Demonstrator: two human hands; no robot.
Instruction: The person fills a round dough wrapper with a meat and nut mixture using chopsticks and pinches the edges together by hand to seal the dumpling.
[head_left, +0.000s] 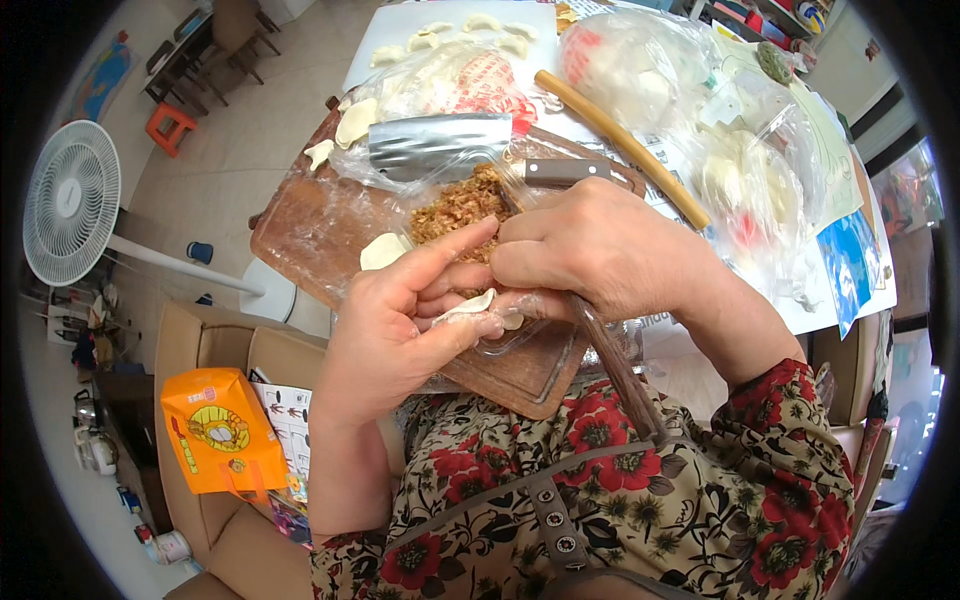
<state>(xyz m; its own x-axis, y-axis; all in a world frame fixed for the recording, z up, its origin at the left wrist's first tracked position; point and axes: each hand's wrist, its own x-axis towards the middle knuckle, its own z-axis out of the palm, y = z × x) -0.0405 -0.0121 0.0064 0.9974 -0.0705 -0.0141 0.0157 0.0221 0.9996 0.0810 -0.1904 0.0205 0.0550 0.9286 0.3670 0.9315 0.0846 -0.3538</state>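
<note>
Between my left hand (416, 315) and my right hand (600, 251) is a folded dough wrapper (472, 306), pinched by the fingertips of both. Wooden chopsticks (611, 367) slant out from under my right hand toward my body. Just beyond my fingers a clear plastic container holds minced filling (457, 210). Part of a flat dough wrapper (384, 251) lies left of the container on the wooden cutting board (315, 240). Behind the filling a cleaver (442, 142) rests with its handle to the right.
Several shaped dumplings (480, 22) lie on a white board (375, 37) at the back. A wooden rolling pin (622, 146) lies to the right, by plastic bags of dough (637, 75). More dough pieces (356, 122) sit at the board's back left. A white fan (71, 199) stands left.
</note>
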